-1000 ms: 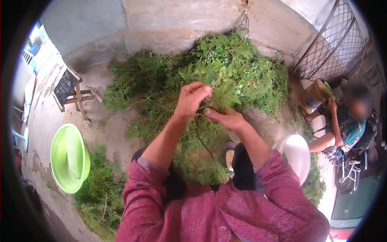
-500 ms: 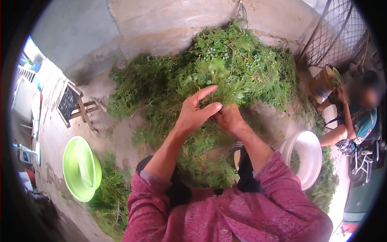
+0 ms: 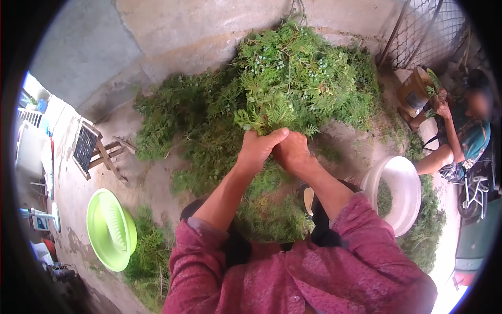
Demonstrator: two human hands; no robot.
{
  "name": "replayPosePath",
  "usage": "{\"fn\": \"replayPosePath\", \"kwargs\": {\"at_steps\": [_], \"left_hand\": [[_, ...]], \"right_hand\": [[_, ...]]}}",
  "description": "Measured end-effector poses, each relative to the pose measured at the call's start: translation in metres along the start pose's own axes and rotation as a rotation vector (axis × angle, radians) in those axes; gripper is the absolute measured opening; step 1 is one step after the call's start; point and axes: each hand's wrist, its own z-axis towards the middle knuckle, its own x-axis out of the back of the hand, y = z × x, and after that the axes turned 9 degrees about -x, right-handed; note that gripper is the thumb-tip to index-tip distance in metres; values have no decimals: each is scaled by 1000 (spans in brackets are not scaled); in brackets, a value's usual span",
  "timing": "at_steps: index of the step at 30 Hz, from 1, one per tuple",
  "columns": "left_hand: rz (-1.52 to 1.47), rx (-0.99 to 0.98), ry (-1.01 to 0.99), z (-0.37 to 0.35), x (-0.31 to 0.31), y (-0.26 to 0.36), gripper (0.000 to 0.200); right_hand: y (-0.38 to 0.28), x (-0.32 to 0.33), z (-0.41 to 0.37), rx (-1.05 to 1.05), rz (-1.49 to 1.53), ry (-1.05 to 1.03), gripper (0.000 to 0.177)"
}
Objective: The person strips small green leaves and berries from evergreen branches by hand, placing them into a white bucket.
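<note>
My left hand (image 3: 255,150) and my right hand (image 3: 292,150) are side by side, both closed on a bunch of green evergreen sprigs (image 3: 267,114). The leafy tips point away from me, and the stems are hidden inside my fingers. Just beyond rises a big heap of evergreen branches (image 3: 314,89), dotted with small pale blue-green berries. Looser cuttings (image 3: 272,209) lie on the ground below my forearms, between my feet.
A green basin (image 3: 99,230) with a ridged board stands at left, near a wooden stool (image 3: 102,149). At right is a white bucket (image 3: 410,201) with greenery inside. Another person (image 3: 465,136) sits at far right, holding sprigs beside a yellowish bucket (image 3: 410,97). A concrete wall (image 3: 193,31) stands behind.
My left hand's fingers have closed, and both hands are now together on the bunch. The view has shifted slightly. The person at right has raised a hand with sprigs.
</note>
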Motion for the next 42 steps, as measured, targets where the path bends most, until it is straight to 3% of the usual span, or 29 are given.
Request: {"fn": "replayPosePath", "kwargs": {"at_steps": [4,8,10,14,16,17,19,22,26,31,36,42], "left_hand": [[28,81,132,2,14,-10,25],[83,123,193,-1,27,-8,21],[92,129,280,2,35,-7,18],[25,18,311,5,44,-5,17],[37,-22,294,5,45,-5,17],[45,-62,276,5,45,-5,18],[69,-52,256,2,42,1,18],[145,5,252,1,41,0,18],[250,-24,184,-3,41,1,20],[292,-120,152,-5,41,-3,21],[389,-60,76,-10,51,-2,21],[289,86,54,-23,53,12,17]], "right_hand": [[-5,-24,-11,217,93,82,16],[-10,-29,-14,208,135,17,18],[-9,-19,-16,253,408,-21,18],[-2,-6,-17,281,547,-96,26],[7,-9,-11,330,730,34,29],[12,-7,-7,331,731,34,29],[21,-1,3,118,1139,-65,28],[27,10,11,90,1205,28,25],[16,9,7,144,1205,77,31],[4,11,5,262,946,312,39],[3,13,4,294,813,280,39],[-2,14,2,346,804,194,35]]}}
